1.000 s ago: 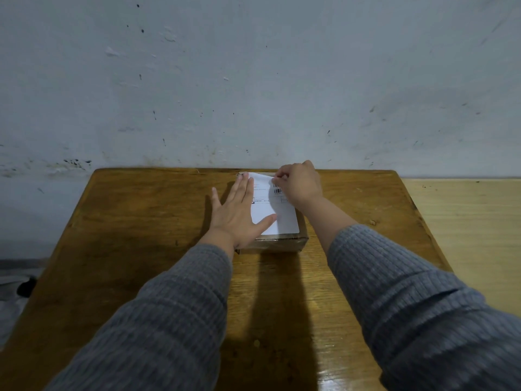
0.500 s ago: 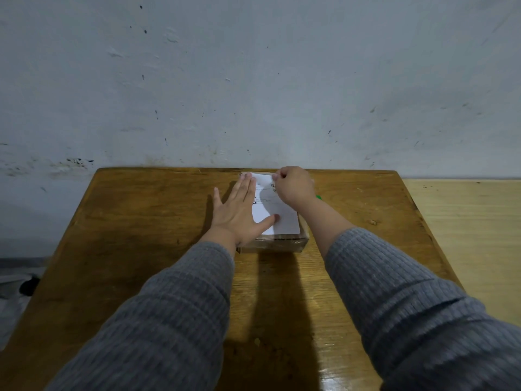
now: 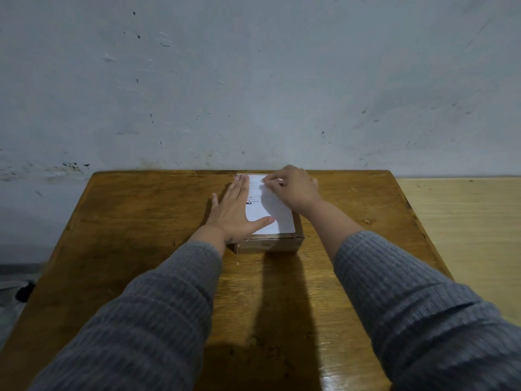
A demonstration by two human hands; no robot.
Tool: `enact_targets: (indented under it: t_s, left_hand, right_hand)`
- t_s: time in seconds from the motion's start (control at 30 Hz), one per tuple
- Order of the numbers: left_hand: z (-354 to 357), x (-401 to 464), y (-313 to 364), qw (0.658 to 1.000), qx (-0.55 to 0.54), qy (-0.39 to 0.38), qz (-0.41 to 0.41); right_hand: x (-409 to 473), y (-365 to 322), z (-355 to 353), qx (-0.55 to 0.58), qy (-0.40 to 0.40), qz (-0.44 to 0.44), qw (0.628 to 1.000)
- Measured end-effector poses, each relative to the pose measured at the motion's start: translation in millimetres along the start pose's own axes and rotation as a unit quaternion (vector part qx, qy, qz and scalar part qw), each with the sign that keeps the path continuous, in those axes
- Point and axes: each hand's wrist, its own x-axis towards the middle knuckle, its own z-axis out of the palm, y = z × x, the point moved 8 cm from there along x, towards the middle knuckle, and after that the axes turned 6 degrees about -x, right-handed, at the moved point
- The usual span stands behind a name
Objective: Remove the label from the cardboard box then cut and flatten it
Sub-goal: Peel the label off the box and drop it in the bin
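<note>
A small brown cardboard box (image 3: 269, 244) sits on the wooden table (image 3: 141, 221), near its far edge. A white printed label (image 3: 277, 221) covers the box's top. My left hand (image 3: 234, 213) lies flat on the box's left side, fingers straight, thumb resting on the label. My right hand (image 3: 293, 187) is over the far part of the label with its fingers curled, pinching at the label near its far edge. The far right part of the label is hidden under that hand.
A grey-white wall (image 3: 253, 80) rises right behind the table's far edge. A lighter wooden surface (image 3: 462, 235) adjoins the table on the right. A dark object (image 3: 25, 292) lies low at the left, off the table.
My right hand has shifted slightly left along the label's far edge, its fingers working at the paper. The left hand and the box have stayed in place.
</note>
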Motion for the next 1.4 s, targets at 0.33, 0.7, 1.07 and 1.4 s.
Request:
enact_targets:
  t_s: [0.33, 0.7, 1.07, 1.4]
  left_hand:
    - [-3, -23, -11, 0.997, 0.072, -0.011, 0.029]
    - [-3, -24, -7, 0.993, 0.112, -0.02, 0.023]
    - [-1, -26, -7, 0.992, 0.122, -0.03, 0.022]
    - [0, -27, -1, 0.991, 0.13, -0.025, 0.033]
  right_hand:
    - [1, -15, 15, -0.155, -0.031, -0.084, 0.984]
    - [2, -12, 9, -0.148, -0.053, -0.104, 0.982]
    - [-6, -24, 9, -0.184, -0.015, -0.128, 0.974]
    - [-26, 3, -18, 0.089, -0.114, 0.007, 0.989]
